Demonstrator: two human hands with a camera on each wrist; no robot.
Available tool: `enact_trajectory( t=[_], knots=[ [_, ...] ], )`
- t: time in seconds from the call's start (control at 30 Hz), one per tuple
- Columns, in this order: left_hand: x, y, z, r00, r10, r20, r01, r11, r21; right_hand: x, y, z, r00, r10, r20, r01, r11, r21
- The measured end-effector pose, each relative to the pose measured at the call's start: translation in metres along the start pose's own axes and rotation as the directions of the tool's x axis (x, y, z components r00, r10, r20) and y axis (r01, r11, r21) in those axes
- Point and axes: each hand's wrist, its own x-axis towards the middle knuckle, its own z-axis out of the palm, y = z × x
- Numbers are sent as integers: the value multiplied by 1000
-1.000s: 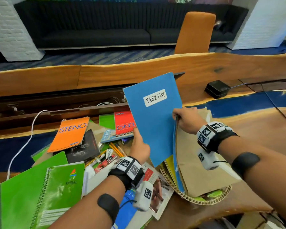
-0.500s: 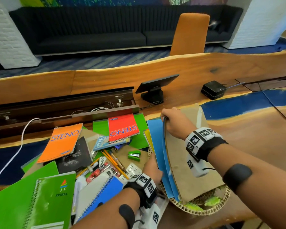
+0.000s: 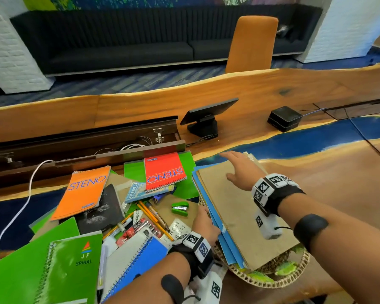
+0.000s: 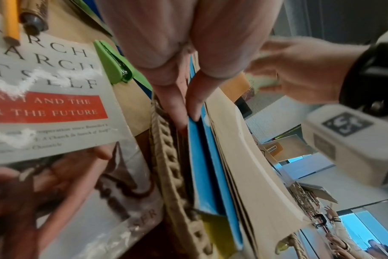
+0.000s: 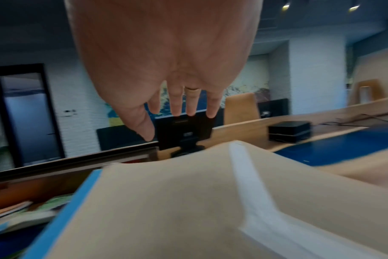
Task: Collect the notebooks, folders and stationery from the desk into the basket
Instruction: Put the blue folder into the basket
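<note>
A woven basket (image 3: 279,281) stands at the desk's near right edge. A blue folder (image 3: 225,244) and a brown folder (image 3: 239,216) lean in it, slanting up and away. My left hand (image 3: 204,222) has straight fingers (image 4: 177,105) on the blue folder's (image 4: 202,157) near edge, just inside the basket rim (image 4: 166,157). Over the brown folder's (image 5: 188,201) far end my right hand (image 3: 239,167) is flat, fingers spread (image 5: 177,112), holding nothing. On the desk to the left lie an orange steno pad (image 3: 83,191), a red steno pad (image 3: 165,172), a green spiral notebook (image 3: 70,270), a blue spiral notebook (image 3: 140,257), pencils (image 3: 151,213) and a green stapler (image 3: 180,208).
A grey book (image 4: 55,105) lies beside the basket under my left wrist. Behind the pile an open cable trough (image 3: 86,145) runs along the desk, with a white cable (image 3: 20,207) trailing out. A small screen on a stand (image 3: 206,119) and a black box (image 3: 284,118) sit further back.
My left hand lowered the blue "Task List" folder into the basket in front of the brown one. My right hand let go of the folders' top edge and spread flat.
</note>
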Motion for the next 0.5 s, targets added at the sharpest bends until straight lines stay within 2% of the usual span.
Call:
enact_trajectory(
  t=[0.1,0.23,0.37,0.5],
  knots=[
    [2,-2,5,1000,4,-22,-3,998,60,-13,30,1,974,223,34,-219,971,-95],
    [-2,5,5,999,19,-44,-7,969,248,-35,63,4,889,446,102,-430,891,-143],
    [-9,16,-2,999,31,-40,-12,916,402,-46,86,7,819,547,174,-538,837,-99],
    [-10,22,-2,997,56,-47,-30,898,439,-51,88,8,774,596,215,-586,802,-113]
  ],
)
